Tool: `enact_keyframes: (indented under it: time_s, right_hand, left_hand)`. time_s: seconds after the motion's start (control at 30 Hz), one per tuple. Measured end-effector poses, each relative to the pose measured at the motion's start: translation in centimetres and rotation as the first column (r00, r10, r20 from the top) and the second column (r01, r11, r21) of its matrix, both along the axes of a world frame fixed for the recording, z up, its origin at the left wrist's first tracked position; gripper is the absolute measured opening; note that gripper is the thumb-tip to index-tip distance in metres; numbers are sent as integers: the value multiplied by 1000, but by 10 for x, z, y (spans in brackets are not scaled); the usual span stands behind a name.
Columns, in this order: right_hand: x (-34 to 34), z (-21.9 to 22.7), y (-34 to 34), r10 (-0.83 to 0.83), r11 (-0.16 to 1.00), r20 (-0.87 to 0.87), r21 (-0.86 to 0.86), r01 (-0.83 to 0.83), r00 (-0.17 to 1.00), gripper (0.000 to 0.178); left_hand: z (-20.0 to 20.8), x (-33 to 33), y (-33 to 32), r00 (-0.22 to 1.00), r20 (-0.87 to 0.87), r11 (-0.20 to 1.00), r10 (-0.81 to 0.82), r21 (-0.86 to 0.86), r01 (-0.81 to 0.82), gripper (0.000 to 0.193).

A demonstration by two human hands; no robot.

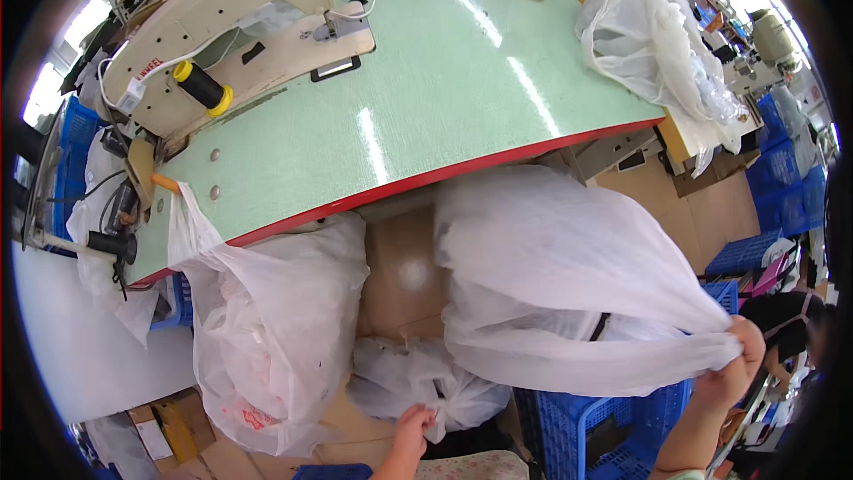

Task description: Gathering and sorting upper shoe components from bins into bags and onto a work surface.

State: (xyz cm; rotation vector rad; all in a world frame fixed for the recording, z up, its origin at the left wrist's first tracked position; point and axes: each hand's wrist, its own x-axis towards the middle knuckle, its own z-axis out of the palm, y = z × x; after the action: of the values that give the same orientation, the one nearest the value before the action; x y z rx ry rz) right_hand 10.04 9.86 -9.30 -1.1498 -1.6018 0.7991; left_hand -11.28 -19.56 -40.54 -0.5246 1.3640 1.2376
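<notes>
Right grip (733, 363) clenches one edge of the large bag (551, 258), holding it taut above the blue crate (555, 413), so its plastic stretches wide! Left grip (414, 429) pinches the small bag (402, 380), just beside, lower than the counter (426, 62).

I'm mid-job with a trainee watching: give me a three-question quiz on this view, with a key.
1. Which hand grips the white plastic bag above the blue crate?
2. Fill in: the green sewing table has a ____ front edge.
3. The thread spool right beside the sewing machine is: a) red and white; b) black and yellow; c) green and blue.

Key: 1. Right hand. 2. Red. 3. b.
</notes>
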Motion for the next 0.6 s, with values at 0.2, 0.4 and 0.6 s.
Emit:
enact_keyframes:
  time_s: [0.2, 0.4, 0.6]
  right_hand:
    - [28, 23, 0, -29, 991, -136, 129, 47, 990, 8]
    - [55, 20, -2, -159, 987, -139, -51, 153, 977, 5]
    - [58, 12, -2, -197, 975, -239, -152, 163, 951, 9]
  left_hand:
    - [26, -44, 108, 985, -150, 969, 79, 242, -41, 12]
    - [38, -56, 189, 952, -306, 913, -21, 381, 142, 8]
    - [9, -87, 205, 894, -448, 923, 10, 347, 164, 4]
